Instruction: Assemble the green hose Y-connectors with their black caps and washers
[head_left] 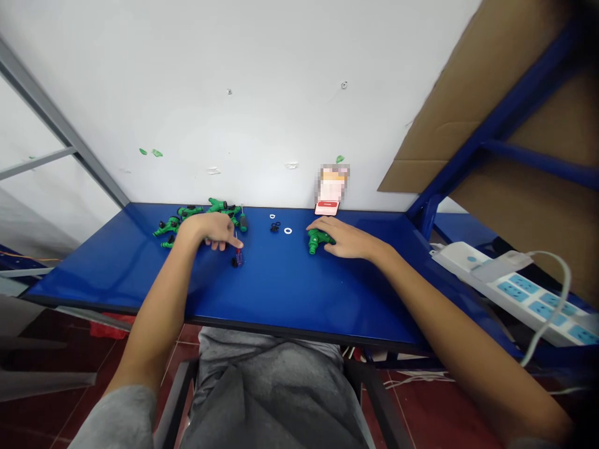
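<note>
Handling step, by the look of it. Right hand [344,239] closed round a green fitting [313,242], right of centre on the tabletop [281,287]. Left hand [216,228] well apart at left, fingertip at a small red-and-purple piece [239,257]; can't tell if it's gripped. Green parts pile [216,204] far left, small black parts [274,228] and white ring [287,231] between hands. Picking up the piece would call for a precise pinch.
</note>
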{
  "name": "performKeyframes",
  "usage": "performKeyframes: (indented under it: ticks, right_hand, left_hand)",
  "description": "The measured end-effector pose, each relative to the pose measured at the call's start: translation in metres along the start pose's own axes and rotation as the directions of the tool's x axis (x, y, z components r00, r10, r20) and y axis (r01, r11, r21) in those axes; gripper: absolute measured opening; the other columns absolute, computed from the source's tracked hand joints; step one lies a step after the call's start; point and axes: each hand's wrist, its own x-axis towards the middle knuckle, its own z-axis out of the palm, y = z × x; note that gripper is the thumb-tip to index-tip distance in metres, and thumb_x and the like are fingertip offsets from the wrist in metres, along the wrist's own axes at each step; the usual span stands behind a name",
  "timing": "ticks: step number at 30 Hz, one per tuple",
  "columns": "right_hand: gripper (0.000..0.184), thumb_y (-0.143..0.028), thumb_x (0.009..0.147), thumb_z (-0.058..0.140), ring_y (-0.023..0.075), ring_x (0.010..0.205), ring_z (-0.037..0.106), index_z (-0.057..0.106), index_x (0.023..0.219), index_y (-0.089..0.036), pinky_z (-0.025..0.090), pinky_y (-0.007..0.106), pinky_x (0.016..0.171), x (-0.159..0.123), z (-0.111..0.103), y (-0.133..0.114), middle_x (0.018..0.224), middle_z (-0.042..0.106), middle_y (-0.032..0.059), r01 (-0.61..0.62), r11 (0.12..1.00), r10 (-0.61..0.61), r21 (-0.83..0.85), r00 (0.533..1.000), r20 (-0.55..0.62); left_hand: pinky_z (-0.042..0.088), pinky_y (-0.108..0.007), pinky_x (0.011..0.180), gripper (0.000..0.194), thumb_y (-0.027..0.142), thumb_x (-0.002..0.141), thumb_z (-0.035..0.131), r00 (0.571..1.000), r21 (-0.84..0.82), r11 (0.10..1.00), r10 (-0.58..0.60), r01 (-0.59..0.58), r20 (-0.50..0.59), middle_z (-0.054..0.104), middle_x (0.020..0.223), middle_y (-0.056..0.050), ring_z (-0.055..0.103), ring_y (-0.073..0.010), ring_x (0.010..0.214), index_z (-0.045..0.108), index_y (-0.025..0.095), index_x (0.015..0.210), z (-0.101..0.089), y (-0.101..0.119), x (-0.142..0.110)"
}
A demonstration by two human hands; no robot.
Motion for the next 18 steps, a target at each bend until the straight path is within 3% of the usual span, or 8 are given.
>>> performKeyframes:
  ticks: [2,5,9,11,13,16,18]
  right_hand:
    - [0.062,-0.015,0.079,0.063,0.0341,0.125,0.063,0.065,0.141,-0.022,0.054,0.051,0.107,0.0,0.002,-0.001,0.132,0.07,0.0141,-0.003,1.0,0.003,-0.013,1.0,0.011]
    - [0.056,-0.018,0.084,0.064,0.0341,0.121,0.064,0.066,0.139,-0.021,0.054,0.048,0.103,0.002,0.005,-0.003,0.127,0.072,0.0147,-0.012,0.999,0.012,-0.044,1.0,0.002]
    - [0.049,-0.019,0.089,0.062,0.0328,0.117,0.065,0.066,0.138,-0.02,0.054,0.044,0.098,0.003,0.002,-0.011,0.123,0.072,0.0144,-0.032,0.997,0.034,-0.073,0.999,0.024]
    - [0.048,-0.019,0.089,0.063,0.0327,0.117,0.066,0.066,0.136,-0.02,0.054,0.042,0.095,0.002,-0.002,-0.016,0.123,0.071,0.0146,-0.047,0.995,0.05,-0.084,0.998,0.036]
    - [0.045,-0.018,0.088,0.065,0.0321,0.114,0.067,0.067,0.134,-0.02,0.054,0.04,0.091,0.002,-0.005,-0.023,0.122,0.071,0.0145,-0.057,0.994,0.062,-0.091,0.997,0.055]
    - [0.042,-0.02,0.089,0.067,0.0297,0.106,0.07,0.066,0.131,-0.019,0.053,0.036,0.084,0.0,-0.004,-0.037,0.122,0.07,0.0129,-0.049,0.993,0.058,-0.104,0.995,0.086]
    - [0.04,-0.025,0.092,0.068,0.0289,0.1,0.071,0.066,0.131,-0.018,0.054,0.036,0.079,0.0,0.001,-0.047,0.12,0.069,0.0129,-0.027,0.992,0.036,-0.122,0.997,0.073]
  left_hand:
    - [0.048,-0.033,0.061,0.041,0.055,0.077,0.082,0.999,0.109,0.993,-0.048,0.049,-0.008,0.075,0.069,-0.009,0.067,-0.0233,0.06,0.068,0.02,0.062,0.011,0.018,0.003]
    - [0.045,-0.033,0.064,0.041,0.046,0.08,0.079,0.998,0.263,0.965,0.014,0.002,-0.057,0.073,0.066,-0.009,0.065,-0.0227,0.062,0.064,0.02,0.052,0.022,0.032,0.013]
    - [0.041,-0.033,0.063,0.035,0.038,0.082,0.074,0.997,0.239,0.968,0.081,-0.078,-0.001,0.074,0.069,-0.008,0.063,-0.0222,0.065,0.065,0.02,0.054,0.023,0.027,0.019]
    - [0.039,-0.032,0.061,0.025,0.031,0.081,0.071,0.988,0.196,0.971,0.148,-0.137,-0.04,0.072,0.067,-0.005,0.061,-0.0206,0.063,0.065,0.02,0.06,0.022,0.022,0.021]
    - [0.037,-0.031,0.061,0.017,0.028,0.084,0.066,0.944,0.159,0.951,0.289,-0.265,-0.156,0.068,0.066,-0.002,0.058,-0.0186,0.062,0.062,0.021,0.068,0.021,0.02,0.022]
    - [0.041,-0.028,0.065,0.017,0.03,0.097,0.051,0.797,0.107,0.863,0.499,-0.494,-0.34,0.067,0.071,-0.001,0.059,-0.0173,0.064,0.059,0.021,0.085,0.023,0.027,0.03]
    - [0.045,-0.028,0.07,0.023,0.034,0.104,0.041,0.735,0.072,0.819,0.546,-0.569,-0.401,0.071,0.078,-0.002,0.062,-0.017,0.066,0.058,0.021,0.097,0.026,0.043,0.04]
